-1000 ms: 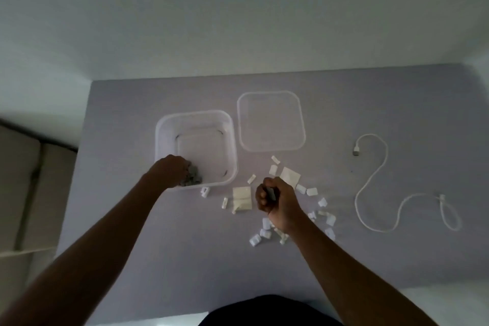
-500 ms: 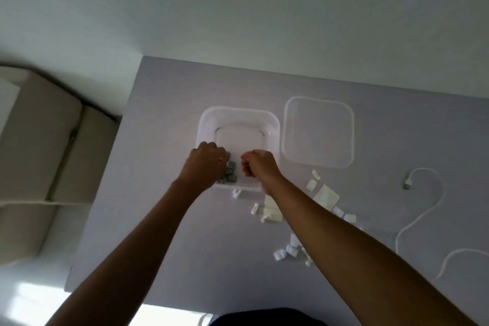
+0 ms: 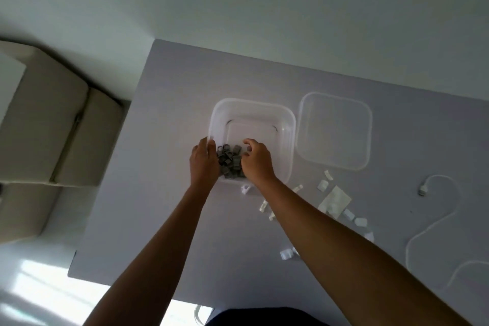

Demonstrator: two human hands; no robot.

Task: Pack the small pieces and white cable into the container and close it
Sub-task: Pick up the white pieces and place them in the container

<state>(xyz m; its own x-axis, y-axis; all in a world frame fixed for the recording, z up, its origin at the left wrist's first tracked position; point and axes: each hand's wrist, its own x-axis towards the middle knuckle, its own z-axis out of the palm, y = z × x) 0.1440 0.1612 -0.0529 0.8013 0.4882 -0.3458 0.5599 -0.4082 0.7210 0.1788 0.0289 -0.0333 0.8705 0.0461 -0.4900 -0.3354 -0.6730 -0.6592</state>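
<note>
A clear plastic container [image 3: 254, 104] stands on the grey table [image 3: 169, 119]. A heap of small grey pieces [image 3: 229, 160] lies at its near side. My left hand [image 3: 203, 164] rests against the container's near-left corner with its fingers straight. My right hand [image 3: 258, 161] hovers over the grey heap, fingers loosely apart and nothing visible in them. Small white pieces [image 3: 322, 185] lie scattered near and right of the container, partly hidden by my right forearm. The white cable [image 3: 436, 222] snakes at the far right.
The clear lid [image 3: 334, 130] lies flat just right of the container. A pale paper sheet [image 3: 336, 200] sits among the white pieces. A beige sofa [image 3: 47, 127] stands beyond the table's left edge. The table's near edge runs close to my body.
My right hand has moved from the scattered pieces to the container and its fist has come apart over the grey heap. My left hand has stayed at the container. The view has swung left.
</note>
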